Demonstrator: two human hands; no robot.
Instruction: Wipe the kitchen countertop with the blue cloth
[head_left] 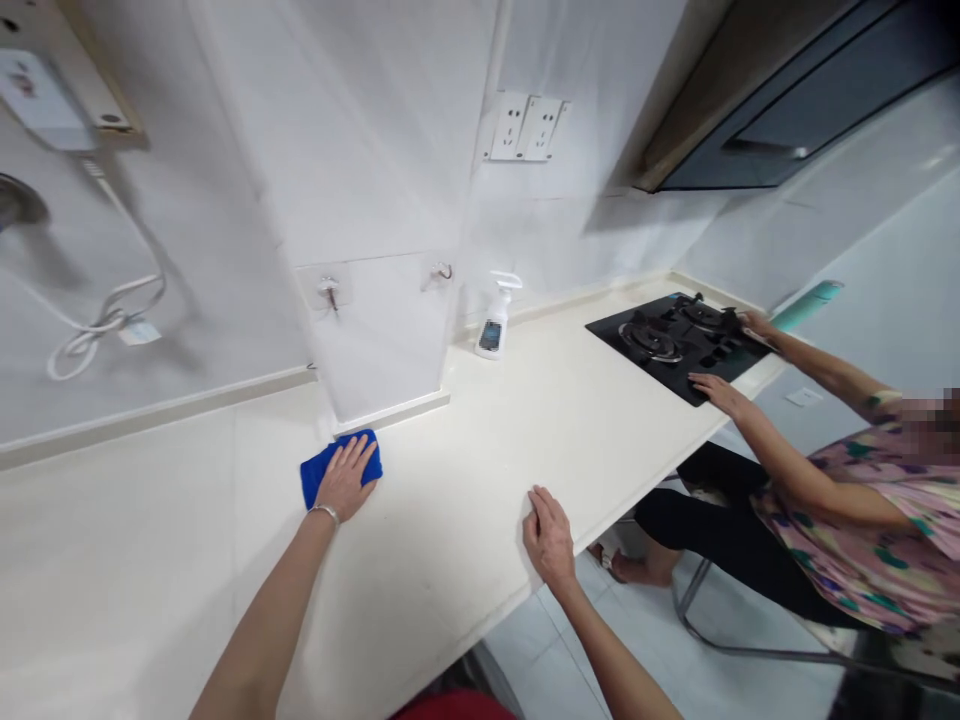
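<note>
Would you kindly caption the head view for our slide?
Left hand on blue cloth, right hand on white counter.

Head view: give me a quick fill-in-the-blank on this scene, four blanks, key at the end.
The left grip lies on a cloth that is ____ in colour.
The bracelet is worn on the ____ wrist.
Standing on the counter near the wall is a white spray ____.
The top of the hob is ____ in colour.

Missing words: blue; left; bottle; black.
</note>
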